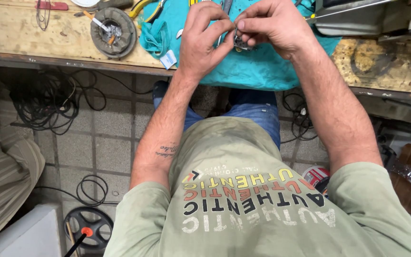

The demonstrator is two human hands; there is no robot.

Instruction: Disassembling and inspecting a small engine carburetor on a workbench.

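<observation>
Two hands up at the bench, and we have fingertips pinched tight: left hand [204,40] and right hand [268,24] both curled, thumbs meeting forefingers on one small dark metal part [240,44] held just over the teal cloth [258,71]. One round grey dish [113,31] sits left on the rough wooden bench [24,38]; black cables [48,102] coil on the tiled floor.

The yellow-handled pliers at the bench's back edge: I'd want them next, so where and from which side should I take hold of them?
Probably by the yellow handles, coming from the left hand's side. They splay toward the round grey dish and lie bare on the wooden bench, while the jaw end points toward the teal cloth, partly out of view.
</observation>
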